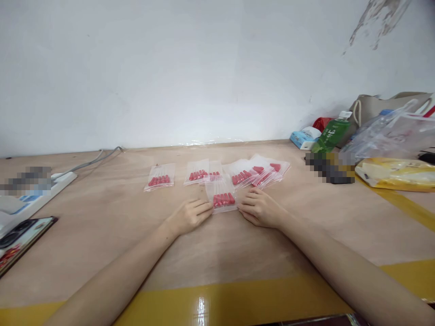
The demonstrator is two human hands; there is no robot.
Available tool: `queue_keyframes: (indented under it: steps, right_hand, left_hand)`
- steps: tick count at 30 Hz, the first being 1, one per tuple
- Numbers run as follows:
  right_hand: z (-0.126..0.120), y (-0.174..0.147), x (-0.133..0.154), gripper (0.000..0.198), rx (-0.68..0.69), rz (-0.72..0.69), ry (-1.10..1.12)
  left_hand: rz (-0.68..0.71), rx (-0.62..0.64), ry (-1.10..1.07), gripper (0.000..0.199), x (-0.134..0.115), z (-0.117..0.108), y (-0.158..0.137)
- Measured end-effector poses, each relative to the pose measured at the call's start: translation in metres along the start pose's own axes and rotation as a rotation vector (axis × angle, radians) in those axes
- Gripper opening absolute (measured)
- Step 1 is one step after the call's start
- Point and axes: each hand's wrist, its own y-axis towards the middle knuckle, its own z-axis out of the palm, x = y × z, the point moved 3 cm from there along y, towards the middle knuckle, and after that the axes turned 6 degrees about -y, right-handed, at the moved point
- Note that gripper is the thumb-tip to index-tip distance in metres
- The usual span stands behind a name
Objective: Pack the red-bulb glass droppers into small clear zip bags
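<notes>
A clear plastic bag (223,202) with several red-ended pieces in a row lies in the middle of the table, in front of other such bags. My left hand (194,216) grips its lower left edge, fingers held together. At its right edge, the bent fingers of my right hand (260,208) pinch the side of the bag. Just behind are a fanned group of similar bags (243,175) on the right and a bag (197,172) on the left. One more bag (159,177) lies apart, farther left. What the pieces are, I cannot tell.
On the left are a white power strip (63,181) with a grey cable and a phone (27,237). On the right stand a green bottle (333,133), a blue tissue pack (302,139), plastic bags and a yellow packet (396,174). Yellow tape (210,301) runs along the front edge.
</notes>
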Motion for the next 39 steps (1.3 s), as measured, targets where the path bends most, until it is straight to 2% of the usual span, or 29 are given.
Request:
queue_keyframes:
  steps: [3, 9, 14, 19, 22, 26, 33, 36, 39]
  right_hand:
    - [0.001, 0.000, -0.001, 0.026, 0.007, 0.027, -0.024]
    - [0.007, 0.015, 0.013, 0.020, -0.170, 0.131, -0.041]
    - [0.023, 0.045, 0.032, 0.018, -0.203, 0.094, -0.042]
    - [0.030, 0.058, 0.036, 0.028, -0.223, 0.029, -0.108]
    - [0.025, 0.054, 0.034, 0.030, -0.215, -0.043, -0.157]
    - [0.014, 0.041, 0.025, 0.026, -0.249, -0.078, -0.193]
    - [0.010, 0.018, 0.006, 0.023, -0.201, 0.043, -0.187]
    - [0.010, 0.011, 0.000, 0.019, -0.232, 0.090, -0.182]
    - [0.009, 0.010, -0.002, 0.016, -0.299, 0.074, -0.199]
  left_hand:
    - [-0.074, -0.020, -0.019, 0.018, 0.007, 0.000, -0.006]
    - [-0.093, -0.089, -0.039, 0.016, 0.006, 0.000, -0.004]
    - [-0.153, -0.099, -0.089, 0.020, 0.006, -0.001, -0.002]
    - [-0.155, -0.104, -0.059, 0.020, 0.007, -0.004, -0.003]
    - [-0.149, -0.087, -0.055, 0.018, 0.007, -0.005, -0.003]
    - [-0.147, -0.140, -0.116, 0.013, 0.006, -0.006, -0.003]
    - [-0.196, -0.203, -0.137, 0.010, 0.010, -0.005, -0.009]
    - [-0.227, -0.242, -0.112, 0.010, 0.013, -0.005, -0.011]
    - [-0.207, -0.257, -0.070, 0.012, 0.013, -0.005, -0.009]
